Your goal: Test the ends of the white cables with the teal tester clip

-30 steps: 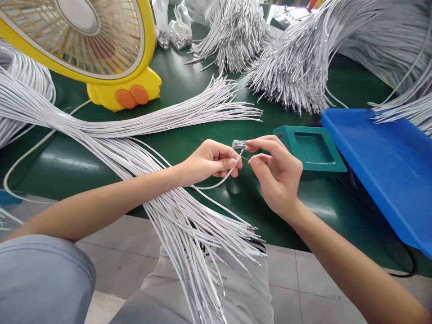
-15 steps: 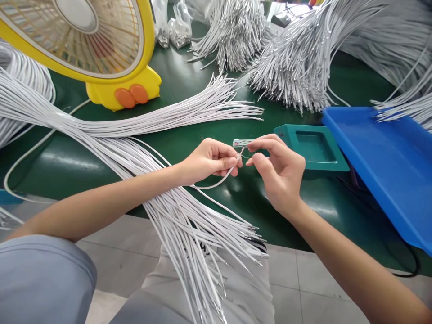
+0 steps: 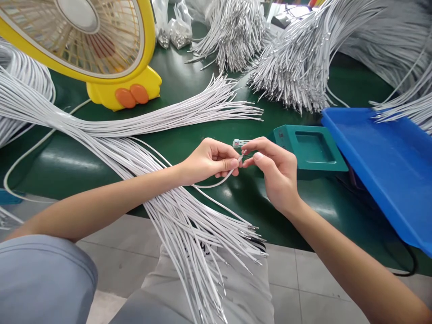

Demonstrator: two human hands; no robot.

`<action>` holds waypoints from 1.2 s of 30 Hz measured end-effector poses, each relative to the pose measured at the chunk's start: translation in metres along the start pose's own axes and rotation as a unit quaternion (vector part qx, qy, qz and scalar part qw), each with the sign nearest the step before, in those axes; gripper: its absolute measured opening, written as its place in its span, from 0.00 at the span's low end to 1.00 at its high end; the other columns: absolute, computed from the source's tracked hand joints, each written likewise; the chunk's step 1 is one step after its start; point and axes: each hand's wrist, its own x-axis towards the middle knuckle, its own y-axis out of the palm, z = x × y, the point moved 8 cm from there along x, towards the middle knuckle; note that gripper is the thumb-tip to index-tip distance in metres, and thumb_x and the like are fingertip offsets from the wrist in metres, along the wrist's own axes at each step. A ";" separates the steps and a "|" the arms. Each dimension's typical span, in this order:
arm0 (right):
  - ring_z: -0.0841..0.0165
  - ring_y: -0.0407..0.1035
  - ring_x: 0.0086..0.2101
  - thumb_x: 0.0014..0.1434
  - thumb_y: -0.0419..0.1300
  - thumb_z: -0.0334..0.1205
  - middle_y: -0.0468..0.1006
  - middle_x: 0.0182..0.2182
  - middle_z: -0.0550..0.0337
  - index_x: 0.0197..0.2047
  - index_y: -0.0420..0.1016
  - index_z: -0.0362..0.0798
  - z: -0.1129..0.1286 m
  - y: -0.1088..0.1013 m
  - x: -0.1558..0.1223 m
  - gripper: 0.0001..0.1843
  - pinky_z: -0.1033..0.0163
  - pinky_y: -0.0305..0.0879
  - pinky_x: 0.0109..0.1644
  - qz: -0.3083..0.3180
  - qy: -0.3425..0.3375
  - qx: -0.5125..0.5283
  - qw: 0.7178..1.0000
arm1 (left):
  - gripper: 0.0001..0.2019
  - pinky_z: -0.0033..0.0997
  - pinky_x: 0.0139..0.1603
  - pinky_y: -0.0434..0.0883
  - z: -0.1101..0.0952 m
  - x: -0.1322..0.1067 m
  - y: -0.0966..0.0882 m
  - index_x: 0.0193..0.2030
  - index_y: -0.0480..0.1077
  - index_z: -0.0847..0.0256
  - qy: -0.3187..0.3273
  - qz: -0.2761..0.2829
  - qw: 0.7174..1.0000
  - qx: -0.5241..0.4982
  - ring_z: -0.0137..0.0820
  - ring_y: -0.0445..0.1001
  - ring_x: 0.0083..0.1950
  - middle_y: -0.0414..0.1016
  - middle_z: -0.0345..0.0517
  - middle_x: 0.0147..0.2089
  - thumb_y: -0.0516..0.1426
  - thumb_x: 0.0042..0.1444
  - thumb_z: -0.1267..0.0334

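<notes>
In the head view, my left hand (image 3: 216, 158) is closed in a pinch on a white cable (image 3: 221, 182) close to its end. The thin stripped wires at the cable's tip (image 3: 242, 154) stick out past my left thumb. Opposite it, my right hand (image 3: 275, 168) has its fingertips right at those wires, with thumb and forefinger apart; whether they touch the wires is hard to see. Just behind the fingers lies a small white and greenish piece (image 3: 236, 143), partly hidden by my right forefinger. A bundle of white cables (image 3: 182, 211) passes under my left forearm and hangs over the table edge.
A yellow fan (image 3: 123, 92) stands at the back left. Cable bundles (image 3: 290, 67) lie along the back beside clear bags of small metal parts (image 3: 180, 33). On the right are a green device with a recessed top (image 3: 313, 164) and a blue tray (image 3: 388, 171).
My right hand has moved slightly left, bringing its fingertips to the wire ends. The left hand keeps its pinch on the cable in the same place.
</notes>
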 end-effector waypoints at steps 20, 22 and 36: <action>0.67 0.64 0.29 0.57 0.57 0.36 0.70 0.26 0.57 0.26 0.67 0.49 0.021 0.006 -0.005 0.08 0.60 0.61 0.32 0.003 -0.155 -0.253 0.955 | 0.17 0.23 0.22 0.68 -0.007 -0.007 0.005 0.28 0.73 0.67 0.056 -0.003 0.991 0.123 0.23 0.68 0.19 0.72 0.43 0.21 0.59 0.56 0.53; 0.70 0.59 0.26 0.58 0.56 0.38 0.66 0.24 0.60 0.25 0.65 0.49 0.011 0.007 -0.001 0.10 0.62 0.57 0.28 0.027 -0.049 -0.162 0.985 | 0.13 0.26 0.27 0.70 -0.020 -0.011 -0.002 0.29 0.74 0.64 0.143 -0.040 0.957 0.248 0.26 0.71 0.24 0.75 0.46 0.25 0.58 0.57 0.56; 0.65 0.67 0.35 0.60 0.55 0.37 0.72 0.36 0.55 0.47 0.72 0.52 0.027 -0.007 -0.006 0.11 0.63 0.65 0.29 -0.071 -0.121 -0.255 0.957 | 0.10 0.21 0.22 0.68 -0.013 -0.001 -0.019 0.28 0.75 0.70 0.027 -0.105 0.994 0.028 0.23 0.70 0.21 0.74 0.45 0.23 0.62 0.51 0.62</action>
